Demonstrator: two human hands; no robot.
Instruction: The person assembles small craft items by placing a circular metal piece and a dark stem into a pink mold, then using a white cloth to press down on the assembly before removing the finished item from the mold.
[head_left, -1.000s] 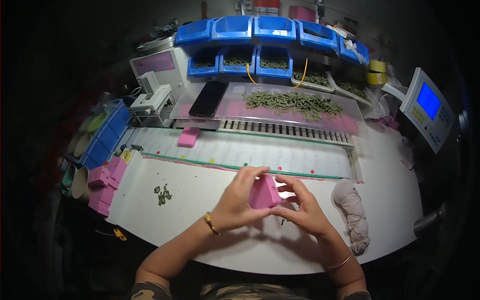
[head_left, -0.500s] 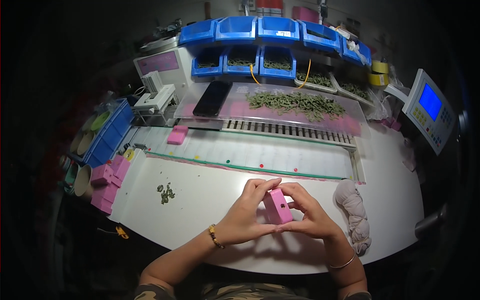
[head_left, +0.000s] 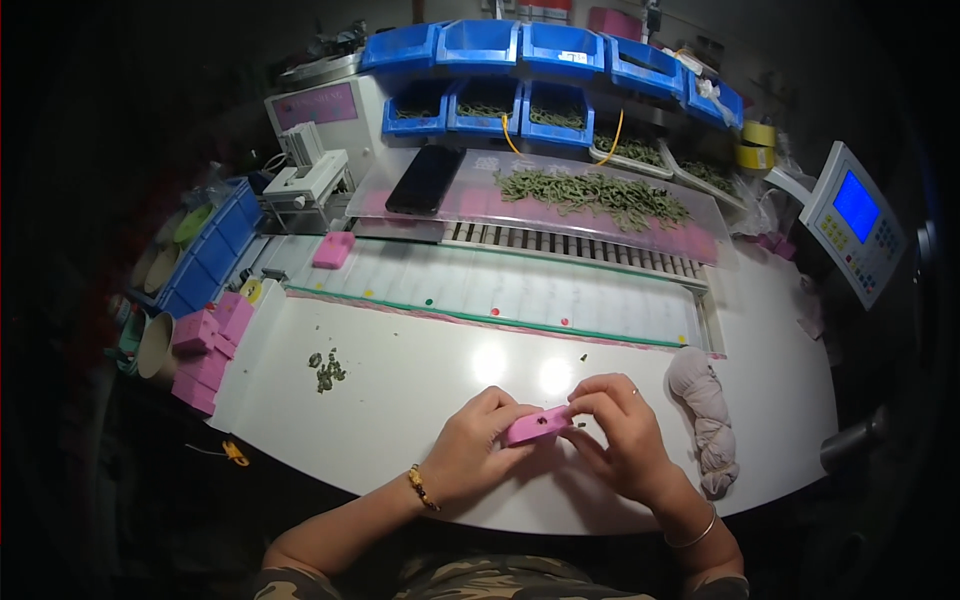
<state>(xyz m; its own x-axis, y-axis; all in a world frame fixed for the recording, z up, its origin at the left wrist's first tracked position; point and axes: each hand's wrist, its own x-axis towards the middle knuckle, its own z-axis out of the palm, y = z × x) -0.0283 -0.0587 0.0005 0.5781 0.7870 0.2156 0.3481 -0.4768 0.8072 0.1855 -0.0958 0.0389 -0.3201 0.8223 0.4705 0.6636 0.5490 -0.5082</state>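
A small pink box [head_left: 528, 428] with a dark hole in its side is tilted between my hands above the white table. My left hand [head_left: 478, 445] grips its left end, thumb below and fingers over the top. The fingertips of my right hand [head_left: 625, 440] pinch its right end. Dark green crumbs [head_left: 583, 357] lie on the table beyond my hands, and a small pile of dark green bits [head_left: 327, 372] sits to the left. Another pink box [head_left: 334, 250] rests on the white conveyor belt [head_left: 460, 275].
Several pink boxes [head_left: 205, 350] are stacked at left beside a blue crate [head_left: 205, 260]. A twisted pale cloth [head_left: 705, 420] lies at right. Behind stand a clear cover [head_left: 470, 205] with dried green leaves [head_left: 595, 197] and a phone [head_left: 427, 180], blue bins [head_left: 478, 45], and a control panel [head_left: 855, 225].
The held box has tipped from upright to nearly level and shifted left. My right hand has moved to its end. The belt's box and coloured dots have moved left. A crumb now shows on the table.
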